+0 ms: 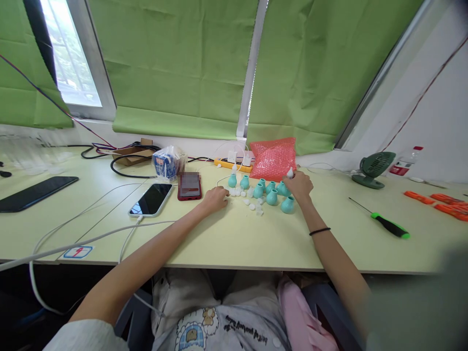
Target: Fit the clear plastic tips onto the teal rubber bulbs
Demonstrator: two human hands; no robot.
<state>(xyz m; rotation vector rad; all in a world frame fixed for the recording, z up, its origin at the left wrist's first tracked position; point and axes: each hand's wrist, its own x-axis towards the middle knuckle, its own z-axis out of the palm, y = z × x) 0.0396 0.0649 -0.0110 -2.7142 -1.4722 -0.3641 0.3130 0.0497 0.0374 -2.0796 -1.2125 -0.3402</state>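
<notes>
Several small teal rubber bulbs (271, 196) stand in a cluster on the pale table (237, 239), with several small white plastic caps (252, 204) scattered in front of them. My right hand (300, 185) is closed round one teal bulb with a white tip (290, 172) at the cluster's right end. My left hand (215, 199) rests on the table with its fingers curled, touching the white caps at the cluster's left side. Whether its fingers pinch a cap is hidden.
A red phone (189, 186) and a white phone (150, 200) on a cable lie left of the bulbs. A pink bubble-wrap bag (274, 158) and yellow power strip (232, 165) sit behind. A green-handled screwdriver (387, 225), small green fan (373, 169) and orange tools (438, 202) lie right.
</notes>
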